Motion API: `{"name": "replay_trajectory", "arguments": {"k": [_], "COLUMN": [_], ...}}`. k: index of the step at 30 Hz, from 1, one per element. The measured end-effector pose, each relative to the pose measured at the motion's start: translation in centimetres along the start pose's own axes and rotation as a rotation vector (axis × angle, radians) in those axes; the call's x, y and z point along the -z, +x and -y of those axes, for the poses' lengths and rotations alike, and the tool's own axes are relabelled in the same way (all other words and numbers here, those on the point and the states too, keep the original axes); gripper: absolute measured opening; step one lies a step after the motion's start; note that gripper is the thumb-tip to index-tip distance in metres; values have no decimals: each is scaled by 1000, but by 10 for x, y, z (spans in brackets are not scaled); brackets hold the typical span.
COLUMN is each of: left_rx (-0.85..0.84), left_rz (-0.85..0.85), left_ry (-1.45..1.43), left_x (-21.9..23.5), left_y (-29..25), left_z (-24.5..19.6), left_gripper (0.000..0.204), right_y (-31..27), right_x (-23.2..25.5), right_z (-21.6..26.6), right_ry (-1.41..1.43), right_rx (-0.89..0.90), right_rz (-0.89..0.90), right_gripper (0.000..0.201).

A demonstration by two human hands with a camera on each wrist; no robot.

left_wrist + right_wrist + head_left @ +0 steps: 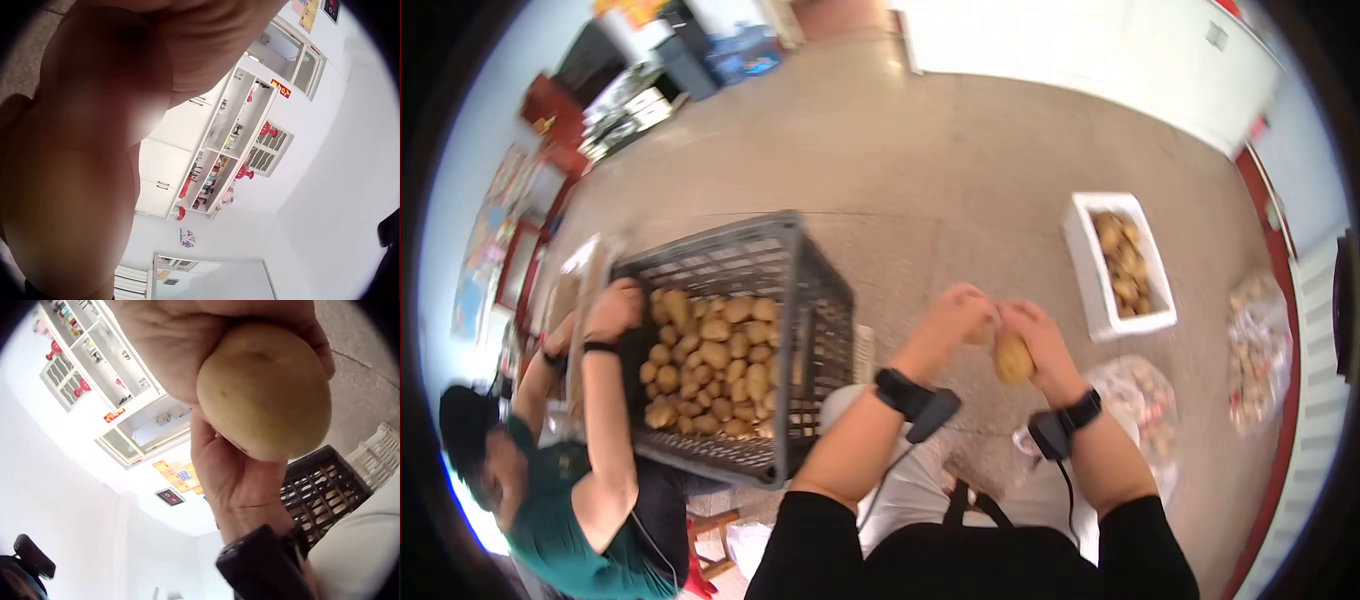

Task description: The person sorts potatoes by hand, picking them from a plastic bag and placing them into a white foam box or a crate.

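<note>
In the head view my right hand (1040, 338) grips a large yellow potato (1012, 360). It fills much of the right wrist view, where the same potato (265, 394) lies against the palm. My left hand (945, 325) is close beside the right, its fingertips near the right hand's fingers. A second potato (980, 333) shows partly under the left fingers, which curl round it. The left wrist view is dark and blurred there, with a rounded potato (106, 75) against the left palm (206, 44). Behind the right hand's potato, the right wrist view shows my left hand (234, 475).
To my left stands a black plastic crate (825, 330) of potatoes, with another person (570, 500) holding its far side. A white foam box (1090, 290) of potatoes sits ahead right. Plastic bags (1145, 400) of potatoes lie on the floor, one by the wall (1257, 350).
</note>
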State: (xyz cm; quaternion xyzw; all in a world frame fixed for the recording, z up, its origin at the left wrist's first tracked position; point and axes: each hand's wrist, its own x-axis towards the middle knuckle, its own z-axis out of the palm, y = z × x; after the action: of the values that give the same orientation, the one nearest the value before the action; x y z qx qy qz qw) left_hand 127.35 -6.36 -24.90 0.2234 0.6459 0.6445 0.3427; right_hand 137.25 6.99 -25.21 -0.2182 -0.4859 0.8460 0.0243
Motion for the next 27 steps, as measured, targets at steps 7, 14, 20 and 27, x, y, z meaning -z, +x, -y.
{"name": "replay_trajectory", "arguments": {"k": [7, 14, 20, 27], "left_rx": [398, 368, 453, 378], "left_rz": [361, 474, 252, 244], "left_ry": [-72, -154, -480, -543], "left_x": [-30, -37, -31, -28], "left_y": [-7, -14, -8, -8], "left_z": [6, 10, 9, -2], "left_gripper": [23, 40, 50, 47], "right_y": [18, 9, -2, -4], "right_x": [40, 19, 2, 2], "right_z": [-4, -4, 5, 12], "right_ry": [388, 212, 104, 187], "right_rx": [168, 268, 371, 317], "right_rz": [-316, -292, -66, -86], "right_gripper": [18, 22, 32, 43]}}
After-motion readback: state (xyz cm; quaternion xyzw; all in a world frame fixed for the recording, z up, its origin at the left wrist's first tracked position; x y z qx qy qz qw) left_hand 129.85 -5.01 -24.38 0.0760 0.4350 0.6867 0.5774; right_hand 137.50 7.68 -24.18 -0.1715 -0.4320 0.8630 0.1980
